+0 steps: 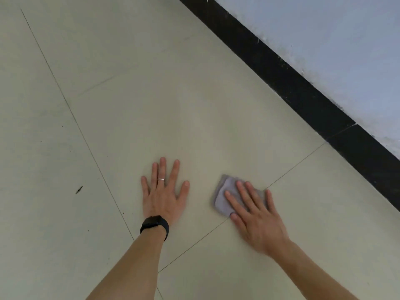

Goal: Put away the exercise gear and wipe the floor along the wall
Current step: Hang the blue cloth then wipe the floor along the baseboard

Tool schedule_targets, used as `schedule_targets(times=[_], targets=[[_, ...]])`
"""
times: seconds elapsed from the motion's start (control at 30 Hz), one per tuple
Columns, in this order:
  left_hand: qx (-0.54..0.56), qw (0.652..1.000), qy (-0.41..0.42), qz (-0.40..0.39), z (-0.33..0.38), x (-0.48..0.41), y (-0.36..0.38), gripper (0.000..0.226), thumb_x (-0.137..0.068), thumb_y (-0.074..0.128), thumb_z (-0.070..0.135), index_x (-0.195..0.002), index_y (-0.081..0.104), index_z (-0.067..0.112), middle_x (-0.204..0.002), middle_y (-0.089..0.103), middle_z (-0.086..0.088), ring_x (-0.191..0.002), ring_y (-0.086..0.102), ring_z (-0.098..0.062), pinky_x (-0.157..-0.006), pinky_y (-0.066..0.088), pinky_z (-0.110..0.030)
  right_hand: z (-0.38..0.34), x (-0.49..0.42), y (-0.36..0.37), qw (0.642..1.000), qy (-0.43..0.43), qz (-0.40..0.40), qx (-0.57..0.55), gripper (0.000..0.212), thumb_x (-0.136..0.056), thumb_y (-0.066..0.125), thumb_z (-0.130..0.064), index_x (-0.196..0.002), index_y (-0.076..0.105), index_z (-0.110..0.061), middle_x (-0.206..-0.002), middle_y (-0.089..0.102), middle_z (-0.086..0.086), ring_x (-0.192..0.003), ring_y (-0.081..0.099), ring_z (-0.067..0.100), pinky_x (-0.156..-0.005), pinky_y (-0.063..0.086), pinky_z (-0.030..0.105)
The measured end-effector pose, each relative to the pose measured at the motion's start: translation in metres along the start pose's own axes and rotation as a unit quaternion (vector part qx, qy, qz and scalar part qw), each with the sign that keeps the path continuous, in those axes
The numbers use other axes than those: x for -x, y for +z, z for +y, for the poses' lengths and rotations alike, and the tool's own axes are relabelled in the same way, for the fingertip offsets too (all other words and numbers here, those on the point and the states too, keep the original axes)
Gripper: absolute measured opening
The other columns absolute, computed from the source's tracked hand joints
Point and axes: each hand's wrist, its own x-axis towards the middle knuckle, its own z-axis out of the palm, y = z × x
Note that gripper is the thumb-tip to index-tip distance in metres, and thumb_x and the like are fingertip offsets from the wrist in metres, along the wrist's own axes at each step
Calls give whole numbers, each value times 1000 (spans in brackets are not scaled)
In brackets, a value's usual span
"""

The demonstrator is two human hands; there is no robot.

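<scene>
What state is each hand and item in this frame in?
Left hand: open, flat on the floor, fingers spread.
Right hand: open, straight fingers pressing the cloth.
Cloth: folded, flat on the floor under the right hand.
Wristband: worn on the left wrist.
Floor: small dark speck left of the hands.

cloth (224,199): part hidden under right hand (256,217) | both forearms (135,263): cut off at bottom edge

Right hand (257,215) on cloth (225,198), left hand (164,195) beside, wall (335,50) beyond.
</scene>
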Motion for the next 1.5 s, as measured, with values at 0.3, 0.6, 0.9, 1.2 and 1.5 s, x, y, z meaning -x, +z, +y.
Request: schedule_targets(times=[0.3, 0.6, 0.9, 1.2, 1.5], targets=[[1, 1000, -1, -23, -3, -2, 2, 65, -97, 11, 64, -151, -21, 45, -161, -31, 8, -149, -27, -14, -122, -13, -49, 28, -56, -21, 942, 316, 30, -110, 60, -103, 10, -50, -158, -9, -35, -166, -14, 12, -153, -13, 30, -121, -1, 61], [-7, 999, -3, -33, -4, -4, 3, 66, -95, 7, 67, -150, -22, 45, -161, -31, 8, -148, -27, -14, -122, -10, -50, 71, -51, -30, 965, 240, 6, -104, 56, -104, 7, -52, -155, -15, -43, -166, -19, -1, -153, -18, 20, -122, 0, 57], [-9, 999, 1, -30, -3, -2, 3, 66, -95, 5, 67, -152, -21, 45, -162, -28, 7, -150, -24, -16, -122, -10, -50, 157, 13, -35, 887, 435, 19, -155, 59, -106, 12, -45, -159, -7, -26, -168, -12, 2, -154, -11, 21, -121, 3, 61], [-2, 1000, 8, -19, -3, 0, 2, 66, -97, 13, 67, -154, -13, 45, -165, -18, 5, -152, -17, -17, -122, -8, -52, -42, 132, 49, 999, 18, 23, -36, 57, -104, 34, -42, -158, 23, -28, -167, 13, 0, -154, 13, 24, -116, 24, 56], [-17, 999, 16, -35, -6, 1, -2, 67, -96, 8, 67, -154, -14, 43, -165, -21, 2, -152, -19, -20, -121, -12, -51, 13, 109, 44, 962, 249, 81, -76, 59, -104, 18, -46, -159, 9, -28, -167, 2, 2, -154, 3, 24, -120, 18, 58]])
